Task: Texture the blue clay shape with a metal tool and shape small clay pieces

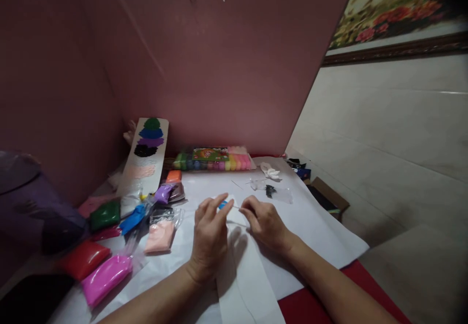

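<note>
My left hand (211, 234) is closed, thumb and fingers pinching a small blue lump (223, 204) that looks like modelling clay. My right hand (266, 219) grips a thin pale stick (236, 207) between thumb and fingertips. The stick's far end reaches the blue lump; whether it goes into it I cannot tell. Under both hands lies a long white strip of board (244, 285), with a faint curved line along it. Left of my left hand is a clear bag of peach clay (160, 236).
Clay bags lie on the left, among them pink (106, 277), red (85, 259), green (105, 215) and blue (133, 219). A swatch board (126, 180) leans behind them. At the back lies a multicoloured clay pack (210, 159). White clay (270, 171) and a bag with black clay (270, 191) sit right.
</note>
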Demonstrator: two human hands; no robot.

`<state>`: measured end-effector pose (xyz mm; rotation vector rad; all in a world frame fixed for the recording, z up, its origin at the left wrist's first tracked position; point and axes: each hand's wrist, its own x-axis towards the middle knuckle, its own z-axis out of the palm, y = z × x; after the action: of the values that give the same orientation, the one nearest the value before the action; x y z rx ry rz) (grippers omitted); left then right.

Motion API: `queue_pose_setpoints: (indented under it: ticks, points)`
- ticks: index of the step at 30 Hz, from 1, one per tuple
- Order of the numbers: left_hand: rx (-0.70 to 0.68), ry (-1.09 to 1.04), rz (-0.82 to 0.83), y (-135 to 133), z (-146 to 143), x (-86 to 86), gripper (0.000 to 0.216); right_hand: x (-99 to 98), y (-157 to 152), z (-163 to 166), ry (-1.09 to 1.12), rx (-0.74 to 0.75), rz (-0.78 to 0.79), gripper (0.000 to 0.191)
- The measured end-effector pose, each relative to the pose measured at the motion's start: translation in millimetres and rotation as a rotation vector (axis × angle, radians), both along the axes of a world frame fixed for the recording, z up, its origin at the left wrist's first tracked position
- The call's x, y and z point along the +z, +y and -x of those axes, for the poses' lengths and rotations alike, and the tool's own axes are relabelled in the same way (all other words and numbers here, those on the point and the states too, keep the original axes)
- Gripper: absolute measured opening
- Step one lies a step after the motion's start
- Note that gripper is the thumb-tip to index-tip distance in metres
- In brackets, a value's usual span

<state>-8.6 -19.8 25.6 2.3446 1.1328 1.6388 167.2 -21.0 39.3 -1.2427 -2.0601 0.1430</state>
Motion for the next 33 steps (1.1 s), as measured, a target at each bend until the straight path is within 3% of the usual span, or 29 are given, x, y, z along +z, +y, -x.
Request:
queue_pose_setpoints:
  ticks: [4, 6, 9, 11, 14, 16, 23, 33]
  points:
    - [0.033, 0.183, -0.054, -6, -4, 1.4, 0.023, 13.6, -15, 7, 0.253, 0.185, 0.167, 0.011]
    - [-0.015, 0.152, 0.026, -4, -2, 0.4, 0.015, 19.1, -17, 8, 0.485, 0.324, 0.342, 0.026]
    - [0.013, -0.137, 0.266, 5, 2, -0.5, 0.014, 15.3, -14, 9, 0.912, 0.473, 0.486, 0.057]
    - [0.077, -0.412, 0.452, 13, 5, -0.2, 0.020, 4.8, -11, 12, 1.028, 0.391, 0.493, 0.054]
    - [0.144, -0.743, 0.674, 23, 7, 0.6, 0.022, -12.5, -6, 18, 0.918, 0.203, 0.570, 0.045]
    - [0.126, -0.849, 0.722, 27, 7, 0.4, 0.026, -19.1, -4, 21, 0.837, 0.137, 0.564, 0.040]
    - [0.096, -0.998, 0.716, 35, 7, -1.7, 0.029, -19.7, 2, 21, 0.683, 0.153, 0.551, 0.028]
    - [0.134, -0.990, 0.864, 34, 11, 15.7, 0.014, -12.2, -9, 21, 0.146, 0.188, 0.231, 0.019]
